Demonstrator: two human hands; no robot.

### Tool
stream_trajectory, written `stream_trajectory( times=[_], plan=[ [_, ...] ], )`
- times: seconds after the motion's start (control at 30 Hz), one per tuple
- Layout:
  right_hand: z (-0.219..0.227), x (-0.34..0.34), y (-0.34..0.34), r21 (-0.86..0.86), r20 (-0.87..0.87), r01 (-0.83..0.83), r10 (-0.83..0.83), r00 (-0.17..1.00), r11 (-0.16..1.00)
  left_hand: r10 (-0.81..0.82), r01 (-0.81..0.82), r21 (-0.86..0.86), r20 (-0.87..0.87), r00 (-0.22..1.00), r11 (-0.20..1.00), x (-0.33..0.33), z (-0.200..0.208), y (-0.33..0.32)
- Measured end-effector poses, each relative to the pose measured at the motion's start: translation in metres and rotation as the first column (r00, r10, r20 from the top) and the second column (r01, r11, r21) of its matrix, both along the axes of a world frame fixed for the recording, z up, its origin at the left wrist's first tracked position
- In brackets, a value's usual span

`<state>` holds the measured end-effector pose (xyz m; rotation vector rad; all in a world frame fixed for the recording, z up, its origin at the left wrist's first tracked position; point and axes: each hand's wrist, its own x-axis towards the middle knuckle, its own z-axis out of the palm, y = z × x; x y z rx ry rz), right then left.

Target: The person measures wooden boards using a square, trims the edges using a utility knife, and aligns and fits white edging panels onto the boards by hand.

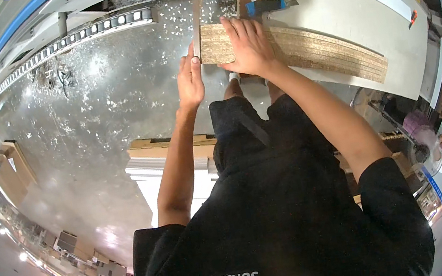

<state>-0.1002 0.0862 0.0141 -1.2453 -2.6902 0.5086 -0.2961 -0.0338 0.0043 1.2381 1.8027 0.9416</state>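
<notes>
While flat, hands [244,46] on boards [299,49].

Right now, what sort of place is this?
Likely a woodworking or panel-cutting shop: stacked particleboard strips on a white workbench, chips littering the grey floor, and a machine cable chain.

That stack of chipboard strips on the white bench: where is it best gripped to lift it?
Probably by the near end of the chipboard strip stack, where it overhangs the white bench edge. The right hand already presses flat on top there and the left hand meets the end face, so fingers could wrap under from the person's side.
</notes>
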Motion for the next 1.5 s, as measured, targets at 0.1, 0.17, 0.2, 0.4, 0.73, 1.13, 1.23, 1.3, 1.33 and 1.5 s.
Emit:
stream_trajectory(
  times=[0.1, 0.17, 0.2, 0.4, 0.73, 1.13, 1.23, 1.3, 1.33, 1.5],
  plan=[
    [-0.001, 0.003, 0.001, -0.012, 0.01, -0.013, 0.014, 1.0, 1.0, -0.005, 0.005, 0.02, 0.015, 1.0, 1.0, 0.0, -0.005, 0.002],
    [-0.001, 0.003, 0.001, -0.02, 0.014, -0.015, 0.015, 1.0, 1.0, -0.001, 0.002, -0.04, 0.012, 1.0, 0.999, -0.002, -0.008, 0.001],
    [-0.001, 0.003, 0.001, -0.019, 0.017, -0.023, 0.023, 1.0, 1.0, -0.008, 0.008, -0.05, 0.015, 1.0, 0.999, -0.002, -0.009, 0.0],
    [-0.005, 0.003, 0.004, -0.006, -0.006, -0.035, 0.035, 0.999, 0.999, -0.028, 0.026, -0.071, -0.03, 0.999, 0.997, -0.006, -0.014, 0.003],
    [-0.009, 0.001, 0.001, -0.027, 0.003, -0.026, 0.027, 1.0, 0.999, -0.037, 0.037, -0.011, -0.098, 0.994, 0.999, -0.008, -0.02, 0.011],
    [-0.01, 0.003, 0.0, -0.012, -0.044, -0.024, 0.024, 0.999, 1.0, -0.066, 0.062, -0.144, -0.027, 0.997, 0.988, -0.012, -0.008, 0.014],
    [-0.003, 0.004, 0.002, -0.02, -0.043, -0.024, 0.023, 0.999, 1.0, -0.081, 0.074, -0.103, -0.069, 0.994, 0.992, -0.01, -0.013, 0.013],
    [-0.001, 0.004, 0.004, -0.037, -0.045, -0.021, 0.019, 0.999, 0.999, -0.062, 0.055, -0.113, -0.064, 0.996, 0.992, -0.009, -0.019, 0.012],
    [-0.001, 0.006, 0.003, -0.036, -0.051, -0.015, 0.013, 0.999, 0.999, -0.059, 0.054, -0.074, -0.069, 0.996, 0.996, -0.006, -0.022, 0.012],
    [0.001, 0.006, 0.005, -0.138, -0.044, -0.02, 0.014, 0.999, 0.99, -0.052, 0.05, -0.076, -0.025, 0.998, 0.996, -0.008, -0.027, 0.016]
  ],
)
